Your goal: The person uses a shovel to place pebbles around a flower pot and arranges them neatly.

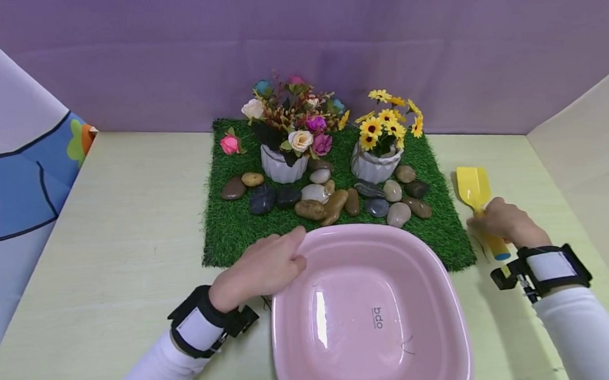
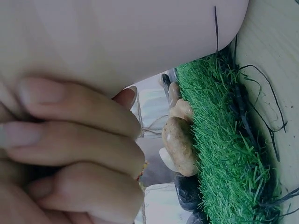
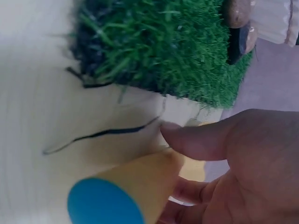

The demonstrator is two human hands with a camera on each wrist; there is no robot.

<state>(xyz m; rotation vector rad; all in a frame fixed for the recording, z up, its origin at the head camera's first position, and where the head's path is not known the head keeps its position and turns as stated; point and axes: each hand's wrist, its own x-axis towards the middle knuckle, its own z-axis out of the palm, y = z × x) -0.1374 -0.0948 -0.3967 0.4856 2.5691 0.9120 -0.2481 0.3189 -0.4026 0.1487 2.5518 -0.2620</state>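
Observation:
A pink plastic basin (image 1: 371, 331) fills the front middle of the head view, with two thin strands lying on its bottom. My left hand (image 1: 264, 266) grips the basin's upper left rim; in the left wrist view its curled fingers (image 2: 88, 144) lie against the pink wall. Far to the right, my right hand (image 1: 510, 222) holds a yellow toy shovel (image 1: 473, 185) by its handle, the blade pointing away from me. The right wrist view shows the thumb on one side of the handle (image 3: 145, 175) and fingers on the other, its blue end facing the camera.
Behind the basin lies a green turf mat (image 1: 236, 240) bearing several smooth stones (image 1: 311, 209), a pot of mixed flowers (image 1: 284, 163) and a pot of yellow flowers (image 1: 376, 165). A loose pink rose (image 1: 230, 143) lies at its back left. A purple backdrop (image 1: 171, 64) hangs behind.

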